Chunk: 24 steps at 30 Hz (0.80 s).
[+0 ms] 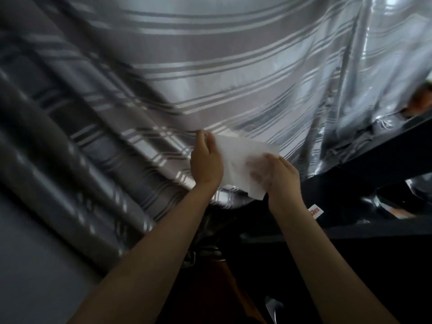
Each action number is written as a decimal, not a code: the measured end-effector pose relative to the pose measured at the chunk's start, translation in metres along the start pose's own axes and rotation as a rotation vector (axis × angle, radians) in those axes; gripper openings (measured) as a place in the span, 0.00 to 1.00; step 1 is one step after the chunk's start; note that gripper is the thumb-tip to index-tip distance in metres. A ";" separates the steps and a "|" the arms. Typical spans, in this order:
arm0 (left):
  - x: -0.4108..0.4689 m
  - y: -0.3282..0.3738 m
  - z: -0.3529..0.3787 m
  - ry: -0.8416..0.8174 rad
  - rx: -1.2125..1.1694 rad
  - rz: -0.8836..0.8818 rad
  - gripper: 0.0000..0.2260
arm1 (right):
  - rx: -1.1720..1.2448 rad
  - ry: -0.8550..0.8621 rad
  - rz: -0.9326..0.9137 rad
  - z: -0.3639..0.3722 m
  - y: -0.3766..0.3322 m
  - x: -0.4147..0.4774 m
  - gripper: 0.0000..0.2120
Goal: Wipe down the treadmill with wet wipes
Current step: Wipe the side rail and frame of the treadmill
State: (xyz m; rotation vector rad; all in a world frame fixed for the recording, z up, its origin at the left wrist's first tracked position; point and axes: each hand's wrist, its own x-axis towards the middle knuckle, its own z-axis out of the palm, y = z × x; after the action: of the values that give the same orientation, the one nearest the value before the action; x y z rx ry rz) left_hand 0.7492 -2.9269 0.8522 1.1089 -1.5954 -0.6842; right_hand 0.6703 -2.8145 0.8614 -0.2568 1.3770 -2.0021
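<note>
- Pinching the wipe (243, 160) at its top corner with left hand (205, 160), gripping its lower edge with right hand (280, 177).
- Held in the air before the curtain (210, 78), just beside the dark treadmill (374, 148).
- Might tear if pulled too taut, or brush the curtain.

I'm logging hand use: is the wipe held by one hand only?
No, the left hand pinches one end of the wipe and the right hand holds the other end.

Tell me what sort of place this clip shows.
Likely a room at home, by a window: a striped curtain with daylight glowing through it fills the view, a dark treadmill frame crosses at right, and a wet wipe is held up.
</note>
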 end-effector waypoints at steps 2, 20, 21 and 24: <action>0.016 -0.011 0.025 -0.069 -0.013 0.006 0.08 | 0.064 0.085 -0.001 0.002 0.005 0.022 0.06; 0.059 0.001 0.242 -0.822 -0.247 0.145 0.05 | 0.138 0.603 -0.162 -0.008 0.025 0.131 0.09; 0.056 0.003 0.250 -0.871 -0.258 0.146 0.04 | 0.155 0.652 -0.177 -0.014 0.022 0.134 0.09; 0.050 0.009 0.272 -1.008 -0.334 0.205 0.04 | 0.227 0.798 -0.246 -0.030 0.010 0.138 0.08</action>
State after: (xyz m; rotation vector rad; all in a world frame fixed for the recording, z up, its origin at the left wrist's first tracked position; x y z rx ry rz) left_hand 0.4870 -2.9950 0.7973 0.3099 -2.2522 -1.4371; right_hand 0.5561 -2.8813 0.8108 0.5638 1.5980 -2.5865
